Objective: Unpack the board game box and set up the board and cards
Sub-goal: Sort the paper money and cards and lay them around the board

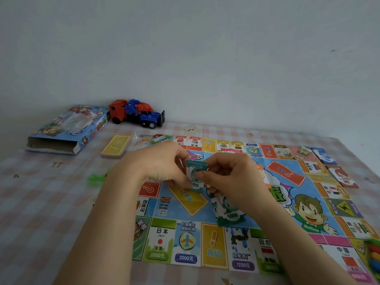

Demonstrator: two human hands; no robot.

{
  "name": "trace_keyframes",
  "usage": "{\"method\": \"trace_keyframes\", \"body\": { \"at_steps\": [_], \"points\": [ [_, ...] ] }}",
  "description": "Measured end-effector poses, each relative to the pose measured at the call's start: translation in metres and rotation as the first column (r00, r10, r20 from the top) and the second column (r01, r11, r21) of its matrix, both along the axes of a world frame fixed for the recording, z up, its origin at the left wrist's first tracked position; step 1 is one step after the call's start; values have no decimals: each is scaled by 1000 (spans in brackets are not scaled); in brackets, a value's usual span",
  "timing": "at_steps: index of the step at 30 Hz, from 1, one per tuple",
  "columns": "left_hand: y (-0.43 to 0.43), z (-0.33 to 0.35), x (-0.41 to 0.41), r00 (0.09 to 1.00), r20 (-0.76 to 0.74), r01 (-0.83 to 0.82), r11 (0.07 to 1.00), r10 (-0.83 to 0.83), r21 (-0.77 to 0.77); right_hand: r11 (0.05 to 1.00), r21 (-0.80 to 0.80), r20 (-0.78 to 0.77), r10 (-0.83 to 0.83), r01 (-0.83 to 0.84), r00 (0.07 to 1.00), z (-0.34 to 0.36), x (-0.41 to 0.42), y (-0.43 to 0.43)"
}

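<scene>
The colourful game board (298, 202) lies unfolded on the table. Above its middle, my left hand (162, 163) and my right hand (228, 177) both pinch a small stack of teal play-money notes (196, 171). A second teal stack marked 1000 (228, 210) lies on the board just below my right hand. The opened blue game box (67, 130) sits at the far left. Beside it lies a yellow card stack (116, 146). At the board's right edge lie a blue card stack (323, 155) and a red-brown card stack (343, 176).
A red and blue toy truck (136, 114) stands against the wall behind the box. A green plastic piece (95, 178) lies left of my left arm. Coloured pieces (375, 256) show at the right edge. A checked cloth (51, 202) covers the table.
</scene>
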State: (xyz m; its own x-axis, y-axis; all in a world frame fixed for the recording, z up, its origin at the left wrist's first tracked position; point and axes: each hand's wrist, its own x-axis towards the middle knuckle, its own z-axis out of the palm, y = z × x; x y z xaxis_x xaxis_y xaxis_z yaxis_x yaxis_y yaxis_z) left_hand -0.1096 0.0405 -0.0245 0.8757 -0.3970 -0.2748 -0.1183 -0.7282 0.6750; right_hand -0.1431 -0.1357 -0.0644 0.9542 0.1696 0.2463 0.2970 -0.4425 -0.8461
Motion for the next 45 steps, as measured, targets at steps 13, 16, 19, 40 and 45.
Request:
{"method": "trace_keyframes", "body": {
  "at_steps": [13,16,19,40,45],
  "points": [
    [-3,1,-3,997,73,-9,997,4,73,996,75,79,-43,37,996,2,-4,4],
    [-4,1,-3,996,83,-2,996,-5,85,998,42,82,-57,53,995,1,-3,4],
    [-4,0,-2,996,93,4,998,-11,68,996,45,55,-74,72,996,0,-2,3],
    [-5,5,-6,999,37,-6,998,8,-60,996,-45,211,-70,81,975,-2,-3,4],
    [-5,3,-5,999,43,17,999,-15,-32,996,-20,182,-78,83,980,-2,-2,5]
  ]
}}
